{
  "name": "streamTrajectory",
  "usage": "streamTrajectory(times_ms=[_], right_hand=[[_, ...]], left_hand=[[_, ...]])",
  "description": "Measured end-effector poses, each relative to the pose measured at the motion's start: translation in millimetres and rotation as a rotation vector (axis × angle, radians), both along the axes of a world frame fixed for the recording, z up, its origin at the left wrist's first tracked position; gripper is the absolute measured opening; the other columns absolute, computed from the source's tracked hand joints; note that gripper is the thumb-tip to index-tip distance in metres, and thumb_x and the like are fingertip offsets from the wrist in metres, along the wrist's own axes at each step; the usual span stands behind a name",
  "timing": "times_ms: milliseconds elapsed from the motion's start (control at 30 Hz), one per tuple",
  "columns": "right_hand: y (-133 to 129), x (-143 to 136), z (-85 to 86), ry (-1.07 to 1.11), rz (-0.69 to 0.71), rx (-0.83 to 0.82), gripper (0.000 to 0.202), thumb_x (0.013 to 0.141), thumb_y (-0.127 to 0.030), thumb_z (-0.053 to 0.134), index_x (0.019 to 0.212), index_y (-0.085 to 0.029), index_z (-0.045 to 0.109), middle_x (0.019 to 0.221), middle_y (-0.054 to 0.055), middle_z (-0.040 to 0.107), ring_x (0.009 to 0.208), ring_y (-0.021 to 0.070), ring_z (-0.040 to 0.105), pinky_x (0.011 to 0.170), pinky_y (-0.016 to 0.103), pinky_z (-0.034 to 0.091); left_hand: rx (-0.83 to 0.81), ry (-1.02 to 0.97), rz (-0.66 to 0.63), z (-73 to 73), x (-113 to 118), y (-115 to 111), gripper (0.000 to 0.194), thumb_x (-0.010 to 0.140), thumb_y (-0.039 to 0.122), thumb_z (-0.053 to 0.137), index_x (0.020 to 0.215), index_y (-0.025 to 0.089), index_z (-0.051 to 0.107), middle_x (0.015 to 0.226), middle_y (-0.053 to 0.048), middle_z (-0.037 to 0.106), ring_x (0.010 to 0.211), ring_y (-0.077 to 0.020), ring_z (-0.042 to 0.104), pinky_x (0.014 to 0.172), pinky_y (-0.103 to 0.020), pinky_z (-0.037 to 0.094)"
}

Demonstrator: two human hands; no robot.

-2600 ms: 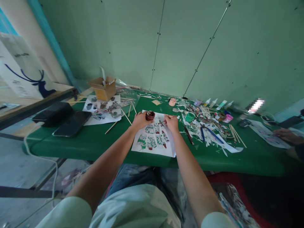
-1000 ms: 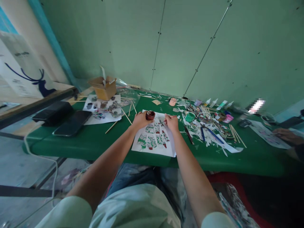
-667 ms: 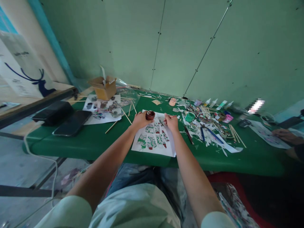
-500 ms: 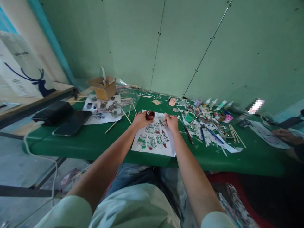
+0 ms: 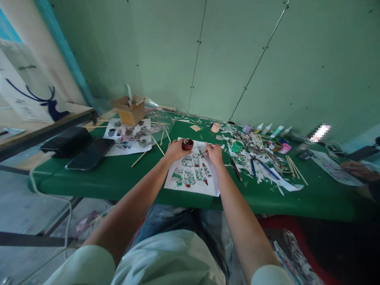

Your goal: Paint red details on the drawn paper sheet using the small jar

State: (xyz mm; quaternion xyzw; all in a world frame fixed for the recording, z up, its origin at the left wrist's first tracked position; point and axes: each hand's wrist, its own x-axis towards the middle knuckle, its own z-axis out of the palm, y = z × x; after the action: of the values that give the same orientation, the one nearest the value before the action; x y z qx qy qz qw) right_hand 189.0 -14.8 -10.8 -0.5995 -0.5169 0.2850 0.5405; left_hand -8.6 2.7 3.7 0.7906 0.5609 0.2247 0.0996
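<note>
My left hand (image 5: 175,151) is closed around a small jar of dark red paint (image 5: 187,144), held upright over the upper edge of a white sheet (image 5: 178,190). Printed shapes on that sheet are partly coloured green and dark red. Above its upper right side, my right hand (image 5: 214,153) pinches a thin reddish paintbrush (image 5: 218,145). The brush points left, its tip low over the printed shapes; whether it touches the paper I cannot tell. Fingers partly hide the brush.
Blue-handled pliers (image 5: 268,169), paper scraps and an open green paint jar (image 5: 236,146) clutter the right. Leftward are wooden sticks (image 5: 139,159), a cardboard box (image 5: 132,113) and a black phone (image 5: 90,153). Another person's hand (image 5: 354,168) rests by a sheet at far right.
Almost nothing differs. My right hand and the brush have shifted very slightly, while the jar and my left hand stay in place.
</note>
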Motion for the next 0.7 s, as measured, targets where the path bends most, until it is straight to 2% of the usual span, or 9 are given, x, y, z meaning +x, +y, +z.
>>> streamTrajectory(times_ms=[233,367,533,700], right_hand=[[1.6,0.3,-1.2,0.015,-0.004,-0.009,0.037,0.074,-0.045,0.055,0.048,-0.020,0.051,0.035,-0.002,0.046,0.032,0.0119,0.043,0.037,0.025,0.035],[2.3,0.3,-1.6,0.094,0.002,0.000,0.037,0.075,-0.045,0.055,0.048,-0.020,0.050,0.034,-0.003,0.044,0.030,0.0112,0.041,0.035,0.024,0.033],[2.3,0.4,-1.8,0.005,-0.012,0.006,0.037,0.074,-0.043,0.056,0.046,-0.020,0.051,0.033,-0.002,0.044,0.030,0.0112,0.041,0.035,0.024,0.033],[3.7,1.1,-3.5,0.068,-0.002,0.007,0.037,0.074,-0.045,0.055,0.047,-0.020,0.051,0.034,-0.002,0.045,0.030,0.0110,0.041,0.034,0.024,0.033]], left_hand=[[0.014,-0.012,0.000,-1.6,0.1,1.4,0.068,0.064,0.061,0.059,0.117,0.019,0.050,0.106,-0.012,0.061,0.105,-0.0320,0.051,0.088,-0.040,0.036],[0.010,-0.015,0.000,-0.9,0.0,0.8,0.069,0.064,0.061,0.059,0.118,0.019,0.050,0.106,-0.012,0.061,0.106,-0.0323,0.051,0.088,-0.040,0.036],[0.016,-0.017,-0.001,-1.5,-0.2,0.7,0.068,0.064,0.061,0.059,0.116,0.019,0.050,0.105,-0.012,0.061,0.105,-0.0325,0.051,0.089,-0.041,0.036],[0.031,-0.020,-0.002,-2.8,-0.3,1.4,0.068,0.064,0.061,0.059,0.117,0.018,0.050,0.106,-0.012,0.061,0.104,-0.0325,0.052,0.088,-0.042,0.037]])
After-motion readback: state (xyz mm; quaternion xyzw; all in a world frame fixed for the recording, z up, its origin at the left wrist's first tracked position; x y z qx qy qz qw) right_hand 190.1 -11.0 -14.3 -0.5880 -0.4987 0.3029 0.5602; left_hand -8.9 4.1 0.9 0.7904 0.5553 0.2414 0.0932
